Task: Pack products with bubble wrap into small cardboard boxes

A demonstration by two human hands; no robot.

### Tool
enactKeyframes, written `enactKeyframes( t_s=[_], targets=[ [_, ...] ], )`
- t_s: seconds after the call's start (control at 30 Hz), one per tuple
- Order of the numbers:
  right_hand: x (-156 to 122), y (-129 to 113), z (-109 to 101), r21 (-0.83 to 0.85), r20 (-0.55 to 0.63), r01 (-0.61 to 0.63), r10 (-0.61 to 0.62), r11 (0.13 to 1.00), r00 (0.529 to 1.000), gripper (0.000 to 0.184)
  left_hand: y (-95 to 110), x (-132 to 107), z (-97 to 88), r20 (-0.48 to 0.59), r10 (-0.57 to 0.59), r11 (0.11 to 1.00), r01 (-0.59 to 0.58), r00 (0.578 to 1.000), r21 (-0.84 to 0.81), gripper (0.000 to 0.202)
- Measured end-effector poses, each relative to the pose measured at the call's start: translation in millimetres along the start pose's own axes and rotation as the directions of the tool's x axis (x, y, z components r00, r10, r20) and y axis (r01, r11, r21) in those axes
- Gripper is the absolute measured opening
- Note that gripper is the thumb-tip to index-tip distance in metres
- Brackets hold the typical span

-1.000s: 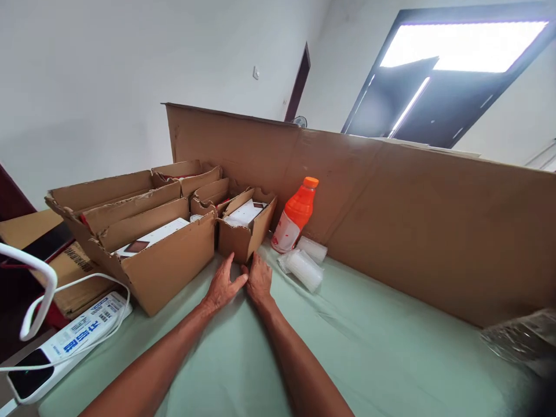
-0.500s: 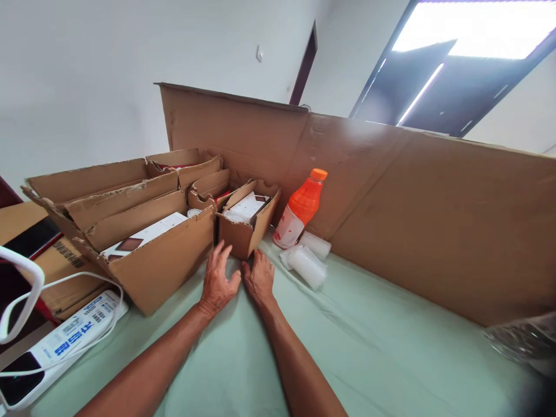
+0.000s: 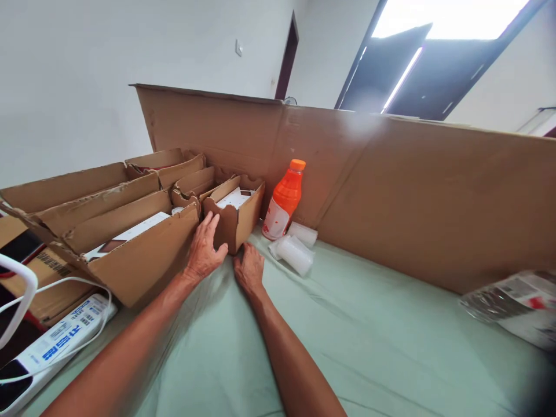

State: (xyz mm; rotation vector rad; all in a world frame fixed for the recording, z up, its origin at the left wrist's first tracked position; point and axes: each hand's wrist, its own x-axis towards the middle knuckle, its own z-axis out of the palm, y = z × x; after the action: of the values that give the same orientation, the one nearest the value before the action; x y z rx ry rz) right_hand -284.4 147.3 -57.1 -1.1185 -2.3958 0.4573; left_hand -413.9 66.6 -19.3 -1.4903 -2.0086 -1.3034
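Note:
A narrow cardboard box (image 3: pixel 251 221) with a white carton (image 3: pixel 234 198) inside stands in front of both hands. My left hand (image 3: pixel 204 249) has its fingers stretched and spread, between this box and a larger cardboard bin (image 3: pixel 152 260); the fingertips reach the narrow box's near left side. At the box's lower front corner, my right hand (image 3: pixel 251 269) is closed with curled fingers, low on the green cloth (image 3: pixel 347 341). Whether it grips the box's bottom edge or the cloth is hidden.
Beyond the box stand an orange bottle (image 3: pixel 284 200) and clear plastic rolls (image 3: pixel 295 255). A tall cardboard panel (image 3: pixel 412 197) closes off the back. A white power strip (image 3: pixel 56 347) with cable lies at left, a clear plastic package (image 3: pixel 512 304) at right.
The view has turned rightward, so everything sits further left. My left hand has moved up along the narrow box, and the clear wrapping in that box is now hidden behind its front wall.

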Motion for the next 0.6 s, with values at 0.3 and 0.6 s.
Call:
enactKeyframes(
  t_s=[0.3, 0.6],
  targets=[
    [-7, -4, -4, 0.01, -0.002, -0.002, 0.002, 1.0, 1.0, 0.043, 24, -96, -12.2, 0.253, -0.028, 0.999, 0.018, 0.967, 0.042, 0.05],
    [-48, -7, -15, -0.13, 0.119, 0.14, -0.125, 0.982, 0.985, 0.029, 9, -150, -17.2, 0.56, 0.027, 0.931, -0.224, 0.828, 0.287, 0.064]
  ],
)
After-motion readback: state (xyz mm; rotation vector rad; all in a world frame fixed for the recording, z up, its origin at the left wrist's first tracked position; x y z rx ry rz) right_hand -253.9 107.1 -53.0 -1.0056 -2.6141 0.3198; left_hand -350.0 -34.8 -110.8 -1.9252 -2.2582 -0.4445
